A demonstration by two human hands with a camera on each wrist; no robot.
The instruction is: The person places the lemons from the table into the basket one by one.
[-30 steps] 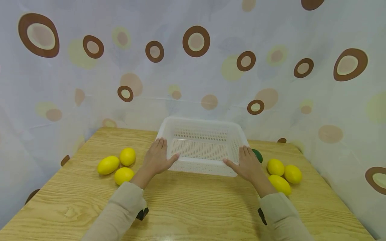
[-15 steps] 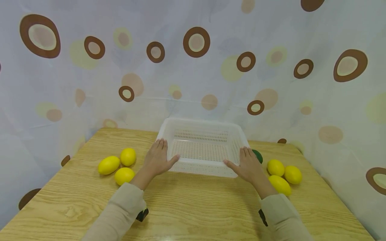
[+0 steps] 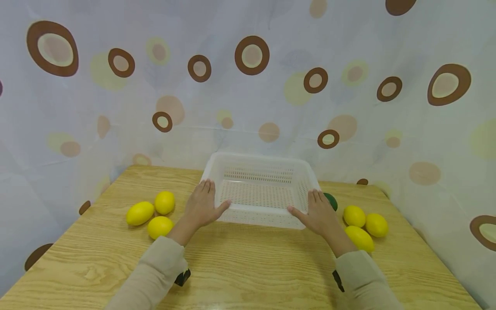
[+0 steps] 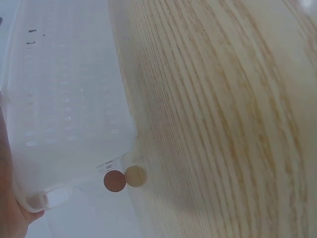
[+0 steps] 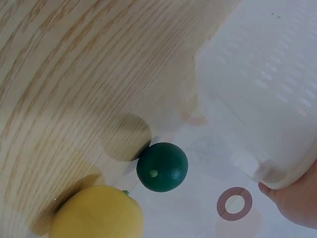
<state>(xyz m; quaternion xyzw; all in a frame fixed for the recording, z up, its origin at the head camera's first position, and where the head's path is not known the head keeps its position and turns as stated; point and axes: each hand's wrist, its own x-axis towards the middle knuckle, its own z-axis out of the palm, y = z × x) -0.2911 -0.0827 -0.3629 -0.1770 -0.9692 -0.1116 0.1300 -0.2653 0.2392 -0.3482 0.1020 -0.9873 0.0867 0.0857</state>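
Observation:
A white plastic basket [image 3: 263, 217] with slotted walls is at the far middle of the wooden table, with nothing inside. My left hand [image 3: 201, 204] grips its left near corner, thumb on the front rim and fingers over the side rim. At the right near corner my right hand [image 3: 319, 212] holds the rim in the same manner. Fingers [image 5: 297, 201] of that hand show under the rim in the right wrist view. Just right of the right hand lies a dark green lime [image 3: 330, 201], partly hidden in the head view. Whether the basket bottom touches the table I cannot tell.
Three lemons lie left of the left arm, among them one lemon [image 3: 140, 213] nearest the left edge. Three more, including a lemon [image 3: 376, 224], sit right of the right forearm. Behind the table [image 3: 248, 267] hangs a patterned curtain [image 3: 248, 99].

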